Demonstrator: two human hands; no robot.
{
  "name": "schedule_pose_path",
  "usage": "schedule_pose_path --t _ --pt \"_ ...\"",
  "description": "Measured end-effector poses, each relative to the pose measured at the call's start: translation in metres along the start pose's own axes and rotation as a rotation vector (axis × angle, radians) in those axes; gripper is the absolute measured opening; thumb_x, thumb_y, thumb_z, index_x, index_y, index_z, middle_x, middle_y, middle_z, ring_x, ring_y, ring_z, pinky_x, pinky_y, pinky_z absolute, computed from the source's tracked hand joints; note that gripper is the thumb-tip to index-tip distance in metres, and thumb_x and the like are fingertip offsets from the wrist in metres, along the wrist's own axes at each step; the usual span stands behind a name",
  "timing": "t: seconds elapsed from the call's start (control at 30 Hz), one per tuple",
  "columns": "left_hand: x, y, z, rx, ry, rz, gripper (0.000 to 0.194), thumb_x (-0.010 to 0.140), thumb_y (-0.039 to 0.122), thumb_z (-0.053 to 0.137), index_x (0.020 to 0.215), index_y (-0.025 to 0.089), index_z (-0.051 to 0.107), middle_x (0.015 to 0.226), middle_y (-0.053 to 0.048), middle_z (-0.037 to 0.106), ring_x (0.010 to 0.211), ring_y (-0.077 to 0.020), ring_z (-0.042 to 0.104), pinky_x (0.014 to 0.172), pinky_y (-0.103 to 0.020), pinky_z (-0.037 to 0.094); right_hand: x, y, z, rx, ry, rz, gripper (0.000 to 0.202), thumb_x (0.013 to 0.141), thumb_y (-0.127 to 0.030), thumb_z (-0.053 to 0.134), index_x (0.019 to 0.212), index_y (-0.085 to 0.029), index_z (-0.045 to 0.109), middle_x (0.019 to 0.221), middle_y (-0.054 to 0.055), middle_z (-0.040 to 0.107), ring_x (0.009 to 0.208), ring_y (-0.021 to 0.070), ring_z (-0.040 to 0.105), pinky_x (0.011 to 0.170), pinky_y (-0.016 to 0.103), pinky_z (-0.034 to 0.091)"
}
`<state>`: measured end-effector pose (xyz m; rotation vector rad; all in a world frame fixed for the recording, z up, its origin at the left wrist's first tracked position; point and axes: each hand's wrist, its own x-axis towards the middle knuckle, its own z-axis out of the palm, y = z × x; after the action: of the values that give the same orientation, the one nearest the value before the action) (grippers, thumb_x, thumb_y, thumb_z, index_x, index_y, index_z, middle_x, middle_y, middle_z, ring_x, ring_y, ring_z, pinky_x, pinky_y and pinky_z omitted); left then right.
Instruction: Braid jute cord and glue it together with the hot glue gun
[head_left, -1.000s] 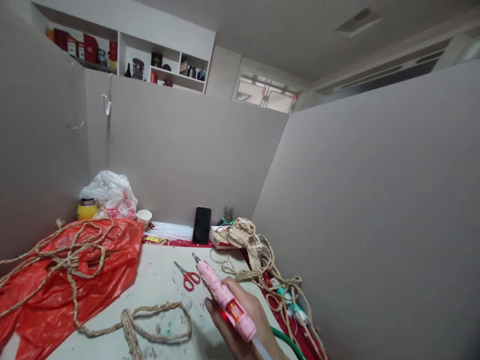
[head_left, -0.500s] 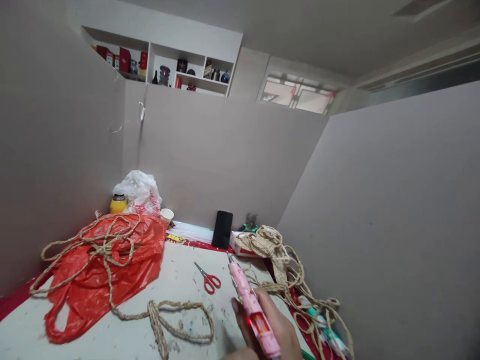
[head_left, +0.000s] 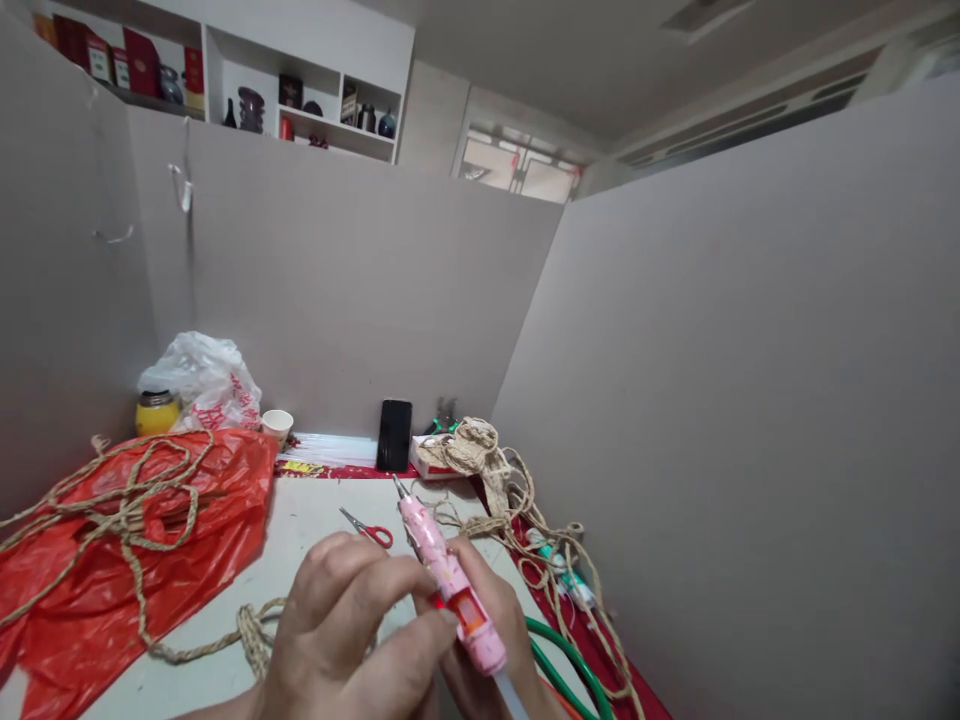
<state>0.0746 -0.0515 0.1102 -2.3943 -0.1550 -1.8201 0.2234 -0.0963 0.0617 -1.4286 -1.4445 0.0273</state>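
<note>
A pink hot glue gun [head_left: 435, 555] points away from me, nozzle up and forward. My right hand [head_left: 495, 610] is wrapped round it from the right and below. My left hand [head_left: 345, 620] has come to its left side, with thumb and forefinger pinched at the gun's side near a small red light. A translucent glue stick [head_left: 510, 692] sticks out of the rear end. Red-handled scissors [head_left: 371, 530] lie just beyond my left hand. A braided straw rope [head_left: 176, 655] runs across the white board and passes behind that hand, which hides its looped end.
A red plastic bag [head_left: 225, 520] lies left under coiled rope. Along the back stand a yellow jar [head_left: 156, 412], white bag [head_left: 217, 375], paper cup [head_left: 277, 425] and phone [head_left: 394, 436]. More rope [head_left: 480, 450] trails down the right; green rings [head_left: 574, 655] lie beside my right hand. Grey partitions surround the table.
My left hand has risen from the bottom edge to the glue gun's side. The view has swung right, so everything sits further left. The glue stick and green rings now show.
</note>
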Motion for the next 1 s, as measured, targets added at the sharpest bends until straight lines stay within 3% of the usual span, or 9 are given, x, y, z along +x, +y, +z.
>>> schedule_pose_path --t 0.13,0.3,0.4,0.5,0.67,0.87,1.0 --pt "-0.012 0.003 0.011 0.036 0.073 -0.021 0.024 0.091 0.019 0.047 0.083 0.022 0.069 0.094 -0.003 0.071 0.097 -0.0186 0.056 0.098 -0.037 0.038 0.001 -0.002 -0.004 -0.037 -0.073 0.001 0.015 0.081 -0.018 0.047 0.069 -0.024 0.041 0.059 -0.007 0.048 0.05 0.0111 0.045 0.048 0.023 0.032" --pt "-0.02 -0.003 0.009 0.065 -0.077 0.033 0.014 0.085 0.019 0.059 0.09 0.025 0.07 0.107 -0.001 0.071 0.114 -0.0201 0.052 0.108 -0.038 0.031 -0.001 -0.003 -0.007 -0.12 -0.103 0.021 0.012 0.083 -0.019 0.041 0.073 -0.023 0.044 0.06 -0.006 0.051 0.052 0.0126 0.049 0.051 0.024 0.032" --pt "-0.022 -0.007 0.006 0.091 -0.103 0.098 0.014 0.086 0.021 0.059 0.092 0.025 0.071 0.111 -0.001 0.07 0.118 -0.0201 0.05 0.11 -0.038 0.03 -0.002 -0.002 -0.007 -0.147 -0.084 0.033 0.013 0.082 -0.02 0.039 0.072 -0.024 0.044 0.059 -0.005 0.052 0.051 0.0131 0.05 0.05 0.024 0.031" --pt "-0.024 -0.007 0.008 0.107 -0.096 0.118 0.016 0.087 0.021 0.058 0.095 0.024 0.071 0.111 -0.002 0.069 0.119 -0.0201 0.049 0.11 -0.038 0.029 -0.002 -0.001 -0.006 -0.14 -0.098 0.037 0.015 0.084 -0.02 0.035 0.071 -0.024 0.043 0.06 -0.004 0.054 0.05 0.0134 0.051 0.05 0.025 0.032" --pt "-0.024 -0.002 0.013 0.041 -0.034 -0.01 0.016 0.085 0.016 0.059 0.093 0.023 0.071 0.109 -0.002 0.07 0.115 -0.0198 0.052 0.109 -0.038 0.031 -0.001 -0.004 -0.005 -0.134 -0.095 0.011 0.017 0.088 -0.025 0.037 0.073 -0.024 0.044 0.061 -0.004 0.053 0.053 0.0143 0.052 0.052 0.025 0.034" --pt "-0.021 -0.005 0.011 0.05 -0.096 0.068 0.017 0.082 0.014 0.063 0.095 0.021 0.069 0.109 -0.002 0.071 0.116 -0.02 0.051 0.11 -0.037 0.03 -0.004 -0.008 -0.005 -0.209 -0.065 0.019 0.016 0.085 -0.015 0.038 0.074 -0.024 0.045 0.061 -0.004 0.051 0.052 0.0141 0.051 0.052 0.024 0.034" --pt "-0.024 -0.005 0.021 0.032 -0.02 0.055 0.014 0.084 0.014 0.057 0.089 0.019 0.069 0.102 -0.002 0.073 0.111 -0.0199 0.054 0.108 -0.037 0.032 -0.002 -0.005 -0.005 -0.167 -0.106 0.012 0.014 0.082 -0.013 0.04 0.074 -0.024 0.044 0.061 -0.005 0.053 0.052 0.0139 0.052 0.051 0.024 0.034"
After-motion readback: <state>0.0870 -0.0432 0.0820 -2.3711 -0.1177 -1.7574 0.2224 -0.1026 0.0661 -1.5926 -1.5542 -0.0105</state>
